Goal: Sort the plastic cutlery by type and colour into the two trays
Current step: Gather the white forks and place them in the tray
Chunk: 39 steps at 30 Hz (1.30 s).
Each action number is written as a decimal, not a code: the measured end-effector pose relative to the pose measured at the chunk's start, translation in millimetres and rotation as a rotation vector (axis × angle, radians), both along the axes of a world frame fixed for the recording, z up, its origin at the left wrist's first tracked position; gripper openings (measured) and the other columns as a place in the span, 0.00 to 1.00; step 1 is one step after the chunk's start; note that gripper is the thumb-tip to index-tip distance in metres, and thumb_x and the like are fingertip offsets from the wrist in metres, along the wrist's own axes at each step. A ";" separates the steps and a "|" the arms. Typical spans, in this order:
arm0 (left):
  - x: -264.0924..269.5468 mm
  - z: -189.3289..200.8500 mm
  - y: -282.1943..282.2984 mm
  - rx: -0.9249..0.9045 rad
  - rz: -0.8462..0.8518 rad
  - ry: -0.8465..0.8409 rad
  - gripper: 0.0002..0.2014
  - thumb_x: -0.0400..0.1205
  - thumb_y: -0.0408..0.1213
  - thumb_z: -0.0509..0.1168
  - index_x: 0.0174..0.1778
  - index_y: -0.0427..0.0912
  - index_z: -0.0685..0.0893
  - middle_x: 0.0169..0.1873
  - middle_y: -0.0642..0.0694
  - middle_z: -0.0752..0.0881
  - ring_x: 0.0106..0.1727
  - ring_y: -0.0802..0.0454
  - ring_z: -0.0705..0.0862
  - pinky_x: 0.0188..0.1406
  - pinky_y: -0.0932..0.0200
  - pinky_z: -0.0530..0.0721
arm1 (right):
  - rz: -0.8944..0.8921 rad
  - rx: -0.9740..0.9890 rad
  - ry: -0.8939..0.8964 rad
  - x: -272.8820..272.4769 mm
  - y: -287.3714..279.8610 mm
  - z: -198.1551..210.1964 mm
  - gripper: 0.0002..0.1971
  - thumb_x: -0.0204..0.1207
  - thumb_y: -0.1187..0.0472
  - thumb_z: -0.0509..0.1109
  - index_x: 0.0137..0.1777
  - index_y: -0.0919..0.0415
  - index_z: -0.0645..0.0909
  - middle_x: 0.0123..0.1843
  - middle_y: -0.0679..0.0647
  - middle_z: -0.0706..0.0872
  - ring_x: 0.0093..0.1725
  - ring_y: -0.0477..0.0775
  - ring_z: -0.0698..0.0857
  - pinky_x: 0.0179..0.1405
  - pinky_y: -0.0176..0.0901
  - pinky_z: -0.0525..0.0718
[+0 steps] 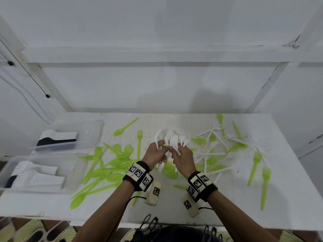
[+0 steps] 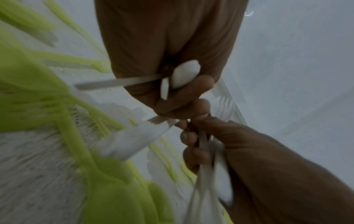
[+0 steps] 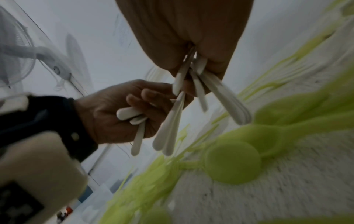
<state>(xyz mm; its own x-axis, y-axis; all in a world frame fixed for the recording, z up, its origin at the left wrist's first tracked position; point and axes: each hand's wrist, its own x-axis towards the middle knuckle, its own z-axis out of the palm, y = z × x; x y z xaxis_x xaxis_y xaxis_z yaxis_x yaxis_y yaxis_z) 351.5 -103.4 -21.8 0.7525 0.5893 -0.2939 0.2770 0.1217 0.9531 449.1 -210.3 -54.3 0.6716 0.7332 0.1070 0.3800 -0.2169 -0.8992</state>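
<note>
Both hands meet above the middle of the white table [image 1: 174, 212]. My left hand [image 1: 156, 153] grips a few white pieces, their handle ends [image 3: 130, 114] sticking out of its curled fingers. My right hand [image 1: 182, 158] holds a bundle of white cutlery [image 1: 173, 139] with spoon bowls and fork tines fanned upward; the handles [image 3: 220, 94] hang below its fingers. The two hands touch at the fingertips. Green spoons and forks [image 1: 108, 165] lie heaped to the left. Loose white forks [image 1: 209, 151] mixed with green pieces lie to the right.
Two clear trays stand at the table's left: a far tray [image 1: 98, 135] and a near tray [image 1: 77, 172], each holding stacked white and dark cutlery. Single green forks [image 1: 265, 182] lie near the right edge. A wall rises behind the table.
</note>
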 end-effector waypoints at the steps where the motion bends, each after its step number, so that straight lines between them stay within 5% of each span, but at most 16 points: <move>1: -1.6 0.8 0.6 0.000 -0.010 -0.010 0.09 0.89 0.35 0.66 0.62 0.41 0.88 0.26 0.49 0.85 0.20 0.53 0.78 0.15 0.64 0.69 | 0.012 0.002 0.007 1.4 0.6 4.4 0.06 0.87 0.61 0.67 0.50 0.55 0.85 0.42 0.41 0.81 0.44 0.48 0.83 0.45 0.40 0.79; 5: -2.1 4.1 -0.1 -0.014 0.019 -0.058 0.10 0.90 0.30 0.62 0.61 0.38 0.87 0.27 0.49 0.86 0.19 0.54 0.77 0.15 0.64 0.69 | 0.039 -0.017 0.075 4.6 4.8 20.5 0.08 0.82 0.66 0.64 0.52 0.60 0.85 0.49 0.50 0.85 0.48 0.37 0.82 0.46 0.24 0.75; 9: 0.4 5.7 -6.5 -0.037 0.020 -0.070 0.11 0.90 0.28 0.58 0.47 0.42 0.84 0.34 0.46 0.85 0.20 0.52 0.77 0.16 0.64 0.68 | -0.011 -0.084 0.210 7.4 10.2 17.5 0.08 0.82 0.67 0.57 0.43 0.65 0.76 0.41 0.56 0.82 0.34 0.42 0.80 0.42 0.48 0.81; 13: 6.5 4.0 -12.5 -0.052 0.171 -0.076 0.08 0.90 0.30 0.59 0.47 0.35 0.81 0.28 0.45 0.83 0.18 0.53 0.76 0.16 0.63 0.68 | -0.023 -0.115 0.072 4.3 14.0 15.8 0.08 0.81 0.62 0.56 0.47 0.65 0.75 0.46 0.63 0.84 0.49 0.59 0.87 0.47 0.54 0.83; 17: 9.3 1.7 -6.2 0.048 0.291 -0.032 0.09 0.89 0.36 0.62 0.60 0.37 0.84 0.41 0.46 0.94 0.18 0.51 0.77 0.17 0.63 0.72 | -0.161 -0.094 0.052 4.3 17.6 17.2 0.22 0.82 0.51 0.62 0.66 0.66 0.85 0.57 0.63 0.83 0.59 0.64 0.84 0.60 0.64 0.86; 18: 9.2 2.6 -5.2 0.086 0.284 -0.025 0.09 0.89 0.37 0.62 0.61 0.40 0.85 0.39 0.46 0.94 0.17 0.51 0.77 0.17 0.63 0.73 | -0.152 -0.071 0.021 1.7 17.7 21.0 0.19 0.83 0.55 0.65 0.67 0.67 0.85 0.58 0.63 0.84 0.59 0.62 0.84 0.62 0.59 0.86; 21: 9.6 5.2 -4.4 0.147 0.257 -0.013 0.10 0.89 0.40 0.64 0.56 0.50 0.91 0.22 0.41 0.84 0.18 0.48 0.77 0.18 0.63 0.73 | 0.002 0.005 -0.109 -8.9 16.9 27.4 0.15 0.84 0.73 0.64 0.66 0.68 0.86 0.57 0.62 0.84 0.54 0.37 0.80 0.58 0.19 0.74; 22: 9.3 5.4 -3.8 0.134 0.263 -0.010 0.10 0.88 0.40 0.64 0.55 0.51 0.92 0.21 0.41 0.81 0.19 0.48 0.77 0.18 0.62 0.73 | 0.045 -0.014 -0.107 -11.2 17.6 27.9 0.17 0.84 0.74 0.62 0.68 0.68 0.85 0.58 0.62 0.83 0.53 0.34 0.79 0.56 0.15 0.70; 25: 5.8 5.7 1.3 0.057 0.205 0.000 0.13 0.86 0.33 0.64 0.61 0.49 0.90 0.19 0.44 0.79 0.17 0.52 0.76 0.16 0.63 0.70 | 0.108 -0.157 -0.121 -3.1 21.6 24.1 0.21 0.83 0.68 0.61 0.74 0.64 0.82 0.64 0.65 0.84 0.65 0.55 0.81 0.63 0.32 0.74; 27: 2.6 9.5 2.3 0.054 0.121 0.010 0.15 0.85 0.31 0.65 0.63 0.52 0.88 0.19 0.46 0.79 0.16 0.53 0.75 0.16 0.64 0.69 | 0.134 -0.236 -0.085 7.0 23.6 27.5 0.21 0.81 0.62 0.59 0.71 0.63 0.84 0.61 0.64 0.87 0.63 0.62 0.83 0.58 0.40 0.76; 30: -1.2 12.4 0.7 0.113 0.007 -0.001 0.19 0.83 0.28 0.67 0.66 0.52 0.87 0.24 0.45 0.80 0.17 0.51 0.77 0.16 0.64 0.69 | 0.150 -0.265 -0.079 14.1 23.9 36.0 0.23 0.74 0.59 0.55 0.61 0.64 0.87 0.50 0.63 0.89 0.54 0.60 0.81 0.47 0.39 0.69; 34: -2.8 10.7 0.6 0.160 -0.026 0.022 0.16 0.84 0.29 0.66 0.64 0.49 0.87 0.24 0.50 0.82 0.18 0.48 0.77 0.16 0.64 0.70 | 0.127 -0.345 0.018 13.3 22.7 42.5 0.11 0.81 0.66 0.59 0.47 0.67 0.83 0.37 0.53 0.77 0.52 0.60 0.77 0.44 0.44 0.66; 37: -2.9 12.5 6.2 0.103 0.032 0.034 0.09 0.84 0.29 0.66 0.55 0.43 0.87 0.31 0.42 0.88 0.18 0.49 0.76 0.16 0.62 0.69 | 0.072 -0.353 0.156 13.3 24.3 51.8 0.14 0.83 0.61 0.56 0.35 0.62 0.70 0.36 0.53 0.74 0.47 0.58 0.73 0.45 0.47 0.67; 39: -2.9 14.0 7.9 0.072 0.064 0.029 0.07 0.84 0.28 0.66 0.53 0.42 0.86 0.39 0.39 0.92 0.17 0.50 0.76 0.15 0.63 0.68 | 0.050 -0.325 0.269 12.6 26.3 56.0 0.17 0.80 0.53 0.52 0.40 0.65 0.74 0.40 0.55 0.78 0.45 0.58 0.73 0.46 0.49 0.71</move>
<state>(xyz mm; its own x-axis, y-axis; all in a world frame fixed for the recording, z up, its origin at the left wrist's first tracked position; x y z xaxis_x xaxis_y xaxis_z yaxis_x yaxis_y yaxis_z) 348.6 -95.5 -7.8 0.7045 0.6562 -0.2705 0.2989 0.0714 0.9516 461.7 -184.0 1.7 0.6068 0.7320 -0.3097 0.1585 -0.4932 -0.8554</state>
